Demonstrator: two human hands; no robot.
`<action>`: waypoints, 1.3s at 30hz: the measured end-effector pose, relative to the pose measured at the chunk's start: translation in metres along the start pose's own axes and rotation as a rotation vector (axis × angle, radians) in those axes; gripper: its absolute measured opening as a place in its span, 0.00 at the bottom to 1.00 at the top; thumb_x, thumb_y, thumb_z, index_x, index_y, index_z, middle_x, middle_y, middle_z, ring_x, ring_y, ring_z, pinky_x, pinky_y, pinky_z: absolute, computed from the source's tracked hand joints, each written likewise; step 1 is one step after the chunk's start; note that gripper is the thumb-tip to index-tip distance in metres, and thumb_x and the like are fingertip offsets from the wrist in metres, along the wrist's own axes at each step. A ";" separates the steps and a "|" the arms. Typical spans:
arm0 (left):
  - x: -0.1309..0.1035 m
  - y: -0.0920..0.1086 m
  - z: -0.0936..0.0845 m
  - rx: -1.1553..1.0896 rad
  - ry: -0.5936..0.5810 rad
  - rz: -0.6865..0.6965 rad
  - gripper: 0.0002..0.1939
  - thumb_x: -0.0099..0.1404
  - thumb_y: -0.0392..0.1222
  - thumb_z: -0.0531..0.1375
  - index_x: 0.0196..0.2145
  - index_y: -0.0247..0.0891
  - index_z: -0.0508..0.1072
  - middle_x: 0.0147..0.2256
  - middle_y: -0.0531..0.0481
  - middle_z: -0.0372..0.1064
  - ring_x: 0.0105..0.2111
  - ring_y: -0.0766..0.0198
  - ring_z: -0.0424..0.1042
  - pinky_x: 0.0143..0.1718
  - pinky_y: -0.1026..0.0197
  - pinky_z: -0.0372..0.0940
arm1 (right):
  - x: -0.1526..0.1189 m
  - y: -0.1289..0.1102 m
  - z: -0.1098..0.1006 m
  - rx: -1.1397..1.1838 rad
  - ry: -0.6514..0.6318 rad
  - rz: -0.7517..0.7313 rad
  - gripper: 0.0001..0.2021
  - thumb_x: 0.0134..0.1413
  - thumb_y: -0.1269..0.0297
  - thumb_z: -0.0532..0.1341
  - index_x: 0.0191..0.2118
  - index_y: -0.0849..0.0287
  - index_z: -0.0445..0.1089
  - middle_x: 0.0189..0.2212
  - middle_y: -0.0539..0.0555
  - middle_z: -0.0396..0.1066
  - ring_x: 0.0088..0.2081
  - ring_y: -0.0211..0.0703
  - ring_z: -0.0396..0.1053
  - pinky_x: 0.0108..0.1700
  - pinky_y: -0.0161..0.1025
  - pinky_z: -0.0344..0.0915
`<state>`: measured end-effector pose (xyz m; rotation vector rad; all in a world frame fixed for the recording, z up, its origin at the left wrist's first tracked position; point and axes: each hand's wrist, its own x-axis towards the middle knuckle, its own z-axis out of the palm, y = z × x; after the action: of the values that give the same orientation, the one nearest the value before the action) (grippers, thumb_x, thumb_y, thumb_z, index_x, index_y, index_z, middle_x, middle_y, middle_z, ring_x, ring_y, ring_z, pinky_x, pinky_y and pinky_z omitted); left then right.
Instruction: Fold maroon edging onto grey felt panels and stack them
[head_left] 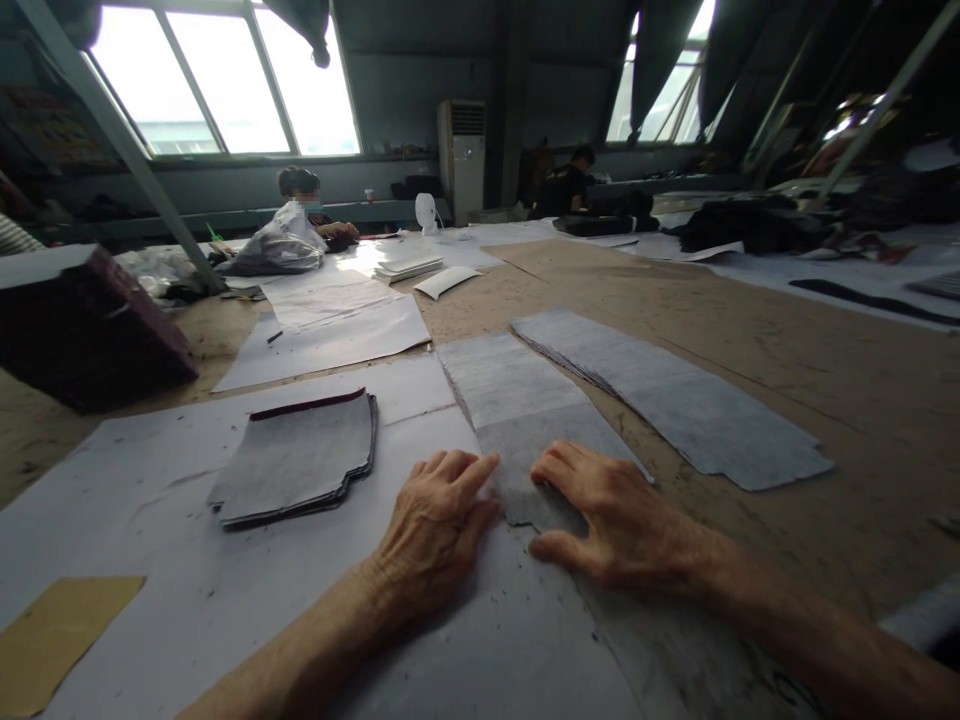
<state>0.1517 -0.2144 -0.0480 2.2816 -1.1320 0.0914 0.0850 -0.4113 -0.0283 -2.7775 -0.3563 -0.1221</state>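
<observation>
My left hand (pixel 439 525) rests on white paper at the left edge of a stack of grey fabric pieces (pixel 536 400). Its index finger points at that edge, apart from the thumb, and the other fingers are bent. On the near right part of the same stack lies my right hand (pixel 611 510), thumb and fingers spread apart, with nothing gripped between them. A second long grey stack (pixel 675 405) lies to the right, its layers showing along the left side. Left of my hands sits a smaller pile of notched grey pieces (pixel 296 460) with a dark red strip along its far edge.
White paper sheets (pixel 180 560) cover the near left of the brown table (pixel 600 270). A tan card (pixel 64 640) lies at the near left corner, a dark block (pixel 90 325) farther back. Beyond are white pieces (pixel 409 268), a plastic bag (pixel 281 240) and two people seated.
</observation>
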 end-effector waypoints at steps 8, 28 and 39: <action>-0.005 0.001 -0.003 -0.104 0.092 -0.018 0.09 0.61 0.34 0.52 0.39 0.37 0.67 0.36 0.48 0.66 0.36 0.61 0.63 0.39 0.56 0.60 | -0.007 0.015 0.015 0.306 0.258 -0.077 0.08 0.56 0.67 0.52 0.29 0.58 0.65 0.30 0.51 0.67 0.32 0.35 0.64 0.36 0.32 0.60; 0.038 -0.004 0.008 -0.287 0.063 -0.122 0.14 0.57 0.34 0.56 0.41 0.42 0.71 0.46 0.51 0.64 0.47 0.59 0.61 0.50 0.59 0.57 | -0.002 0.009 0.023 0.098 0.280 -0.131 0.13 0.60 0.70 0.46 0.30 0.59 0.65 0.26 0.52 0.63 0.29 0.36 0.64 0.30 0.32 0.61; 0.039 0.017 0.023 -0.473 0.170 -0.269 0.22 0.43 0.26 0.55 0.38 0.37 0.73 0.44 0.48 0.64 0.48 0.60 0.60 0.51 0.63 0.57 | -0.011 0.020 0.011 0.000 0.439 -0.249 0.10 0.58 0.73 0.48 0.28 0.58 0.61 0.23 0.50 0.62 0.25 0.34 0.65 0.25 0.29 0.62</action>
<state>0.1593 -0.2619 -0.0476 1.9346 -0.6655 -0.0789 0.0797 -0.4280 -0.0467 -2.5954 -0.5777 -0.7739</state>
